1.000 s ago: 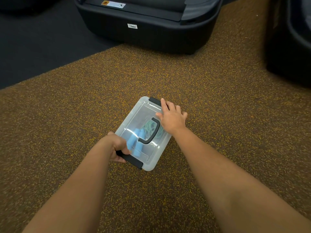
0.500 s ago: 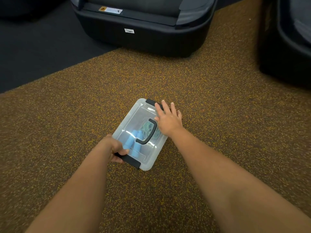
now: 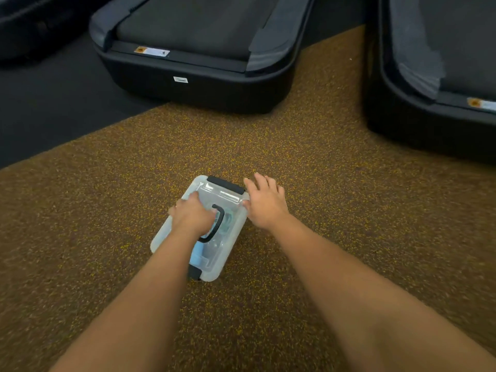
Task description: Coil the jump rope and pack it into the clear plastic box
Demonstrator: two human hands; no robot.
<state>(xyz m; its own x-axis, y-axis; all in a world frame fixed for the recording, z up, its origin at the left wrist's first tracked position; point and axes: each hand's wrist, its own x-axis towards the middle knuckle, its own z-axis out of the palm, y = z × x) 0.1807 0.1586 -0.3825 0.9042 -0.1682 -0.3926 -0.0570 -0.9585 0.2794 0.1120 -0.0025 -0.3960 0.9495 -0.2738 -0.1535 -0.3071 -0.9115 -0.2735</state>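
Observation:
The clear plastic box (image 3: 214, 267) lies closed on the speckled brown floor, with a black latch (image 3: 225, 184) at its far end and another (image 3: 194, 272) at its near end. Through the lid I see the jump rope's blue handles (image 3: 200, 255) and its green coil (image 3: 228, 220). My left hand (image 3: 192, 216) rests on top of the lid, its fingers curled in at the black carry handle (image 3: 218, 226). My right hand (image 3: 265, 202) lies beside the box's far right corner, fingers spread, thumb against the rim.
Two black treadmill ends stand on the floor beyond the box, one (image 3: 193, 76) straight ahead and one (image 3: 429, 108) at the right. A dark mat (image 3: 53, 108) borders the brown floor (image 3: 322, 162) at the left.
My left hand left the near latch and moved up onto the lid at the carry handle. My right hand slid off the lid to the box's right side. The view tilted up.

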